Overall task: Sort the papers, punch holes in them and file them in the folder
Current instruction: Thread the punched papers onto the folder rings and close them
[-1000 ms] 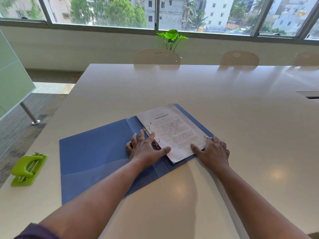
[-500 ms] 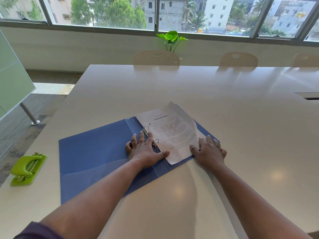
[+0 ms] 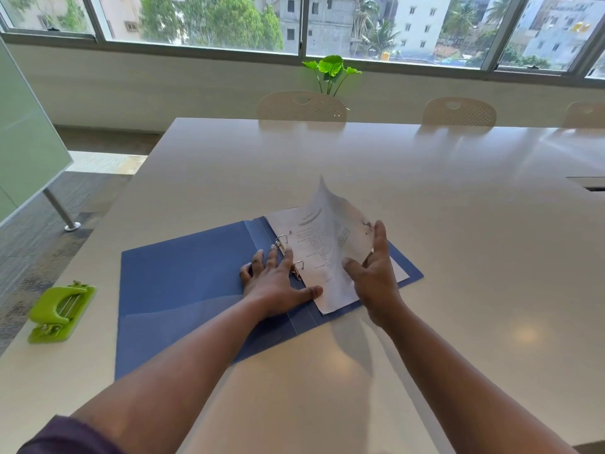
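Since the frame a second ago, when both hands pressed flat, the right hand point(image 3: 376, 273) has come up off the folder's edge and peeled the top sheet point(image 3: 340, 231) upward, so it now stands curled and blurred above the stack of papers point(image 3: 314, 253). Thumb under, fingers behind, that hand pinches the sheet's free edge. The stack lies on the right half of the open blue ring folder point(image 3: 183, 280), threaded on its two metal rings point(image 3: 289, 253), near the table's point(image 3: 393, 165) front edge. The left hand point(image 3: 275, 280) rests spread and flat across the spine beside the rings, fingers straight, gripping nothing.

To do this well, I judge the left hand should keep the folder pinned while the right turns the sheet slowly about the rings, so the punched holes do not tear.

A green hole punch point(image 3: 59, 311) sits well apart at the table's left edge.
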Demonstrator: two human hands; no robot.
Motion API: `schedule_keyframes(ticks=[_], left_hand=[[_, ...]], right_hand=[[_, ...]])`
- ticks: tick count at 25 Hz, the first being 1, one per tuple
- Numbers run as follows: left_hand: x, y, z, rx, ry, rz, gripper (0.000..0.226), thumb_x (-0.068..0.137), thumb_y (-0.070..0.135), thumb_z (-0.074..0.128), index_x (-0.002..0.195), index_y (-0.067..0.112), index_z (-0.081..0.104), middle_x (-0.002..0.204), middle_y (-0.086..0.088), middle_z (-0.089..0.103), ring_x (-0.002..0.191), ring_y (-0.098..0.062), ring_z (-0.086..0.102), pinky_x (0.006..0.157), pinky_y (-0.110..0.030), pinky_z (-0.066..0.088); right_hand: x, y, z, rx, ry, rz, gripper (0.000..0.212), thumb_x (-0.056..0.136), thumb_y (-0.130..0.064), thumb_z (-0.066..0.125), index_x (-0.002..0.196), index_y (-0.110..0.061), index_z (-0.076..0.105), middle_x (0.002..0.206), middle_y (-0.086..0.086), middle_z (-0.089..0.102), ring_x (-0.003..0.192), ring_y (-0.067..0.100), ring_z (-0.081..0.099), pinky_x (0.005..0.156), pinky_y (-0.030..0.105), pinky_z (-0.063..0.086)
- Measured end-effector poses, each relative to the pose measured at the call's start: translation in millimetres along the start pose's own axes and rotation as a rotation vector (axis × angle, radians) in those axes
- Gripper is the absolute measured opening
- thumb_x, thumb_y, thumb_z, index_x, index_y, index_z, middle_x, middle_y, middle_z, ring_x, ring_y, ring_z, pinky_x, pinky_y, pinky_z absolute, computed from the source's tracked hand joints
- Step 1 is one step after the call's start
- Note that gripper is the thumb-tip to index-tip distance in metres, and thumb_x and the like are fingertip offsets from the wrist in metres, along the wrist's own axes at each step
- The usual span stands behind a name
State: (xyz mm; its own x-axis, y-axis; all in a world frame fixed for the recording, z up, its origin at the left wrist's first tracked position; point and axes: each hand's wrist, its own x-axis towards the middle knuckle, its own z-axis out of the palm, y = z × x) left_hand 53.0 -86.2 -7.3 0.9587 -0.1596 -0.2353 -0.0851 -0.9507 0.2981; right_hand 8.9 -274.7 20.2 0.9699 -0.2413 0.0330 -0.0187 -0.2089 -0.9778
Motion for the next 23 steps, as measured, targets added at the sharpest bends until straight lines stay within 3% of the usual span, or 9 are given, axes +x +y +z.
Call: schedule_keyframes(ticks=[4,7,10,13,15,17,18,20,23], left_hand=[[-3.5,-6.3,1.4,-0.03,0.049,0.016,0.123,0.066,0.098,0.041,0.161,0.035,-0.005,0.171,0.002,-0.011,0.155,-0.024,-0.018,0.122,-0.05,-0.002],[-4.5,-12.9,3.8,-0.255,0.152,0.077,0.123,0.071,0.085,0.059,0.161,0.033,-0.007,0.171,0.002,-0.005,0.156,-0.021,-0.009,0.125,-0.049,0.003],[-3.8,-30.4,-6.8,-0.651,0.267,0.172,0.093,0.081,0.043,0.073,0.159,0.028,0.023,0.161,-0.003,0.035,0.149,-0.025,0.031,0.116,-0.042,0.034],[-19.8,-38.1,-29.2,-1.323,0.409,0.155,0.044,0.088,0.001,0.051,0.129,0.013,0.063,0.12,-0.004,0.073,0.112,-0.024,0.068,0.089,-0.036,0.054],[-31.5,-41.5,-46.5,-1.629,0.36,0.175,0.028,0.105,0.014,0.042,0.119,0.008,0.066,0.109,-0.003,0.077,0.102,-0.019,0.073,0.086,-0.033,0.058],[-34.4,-57.8,-55.5,-1.9,0.156,0.178,0.056,0.107,0.045,0.031,0.135,0.004,0.058,0.128,-0.016,0.069,0.118,-0.033,0.067,0.099,-0.046,0.054],[-33.4,-68.0,-58.4,-1.94,0.103,0.134,0.061,0.105,0.048,0.033,0.139,0.003,0.055,0.133,-0.022,0.065,0.121,-0.039,0.064,0.101,-0.052,0.052],[-26.3,-85.1,-58.4,-1.813,0.143,-0.002,0.044,0.102,0.026,0.045,0.137,0.0,0.056,0.133,-0.027,0.063,0.117,-0.045,0.064,0.095,-0.055,0.054],[-24.7,-99.0,-60.7,-1.6,0.265,-0.18,0.027,0.094,-0.007,0.052,0.118,0.0,0.062,0.115,-0.024,0.071,0.1,-0.042,0.071,0.073,-0.048,0.061]], right_hand=[[-25.3,-22.0,16.3,-0.255,-0.066,-0.253,0.094,0.102,-0.007,0.053,0.16,-0.042,-0.012,0.151,-0.014,0.035,0.118,-0.004,0.055,0.094,0.018,0.051],[-35.1,-26.3,30.6,-0.329,-0.108,-0.421,0.094,0.102,-0.005,0.051,0.158,-0.046,-0.013,0.143,0.0,0.05,0.112,0.026,0.064,0.085,0.043,0.061],[-36.4,-25.2,39.8,-0.379,-0.163,-0.48,0.095,0.101,-0.007,0.051,0.156,-0.05,-0.014,0.136,0.007,0.064,0.102,0.027,0.069,0.078,0.042,0.059],[-41.5,-26.9,50.7,-0.459,-0.237,-0.634,0.087,0.098,-0.003,0.05,0.162,-0.036,0.001,0.138,-0.001,0.066,0.121,0.024,0.065,0.094,0.039,0.057],[-43.0,-24.0,59.7,-0.518,-0.299,-0.735,0.078,0.094,0.001,0.049,0.162,-0.025,0.02,0.133,-0.005,0.07,0.127,0.022,0.062,0.099,0.039,0.053],[-46.1,-20.2,66.6,-0.58,-0.366,-0.776,0.073,0.092,0.0,0.05,0.159,-0.02,0.031,0.134,-0.006,0.069,0.133,0.02,0.056,0.103,0.041,0.049],[-48.1,-19.1,68.4,-0.613,-0.403,-0.789,0.07,0.093,-0.002,0.05,0.158,-0.02,0.034,0.137,-0.005,0.067,0.136,0.019,0.053,0.105,0.042,0.047],[-51.0,-18.7,67.9,-0.658,-0.496,-0.786,0.065,0.096,-0.013,0.056,0.157,-0.022,0.037,0.141,-0.005,0.064,0.142,0.017,0.046,0.111,0.043,0.042],[-51.1,-23.0,59.4,-0.62,-0.505,-0.697,0.062,0.098,-0.05,0.056,0.154,-0.026,0.043,0.147,-0.01,0.058,0.145,0.006,0.038,0.117,0.035,0.032]])
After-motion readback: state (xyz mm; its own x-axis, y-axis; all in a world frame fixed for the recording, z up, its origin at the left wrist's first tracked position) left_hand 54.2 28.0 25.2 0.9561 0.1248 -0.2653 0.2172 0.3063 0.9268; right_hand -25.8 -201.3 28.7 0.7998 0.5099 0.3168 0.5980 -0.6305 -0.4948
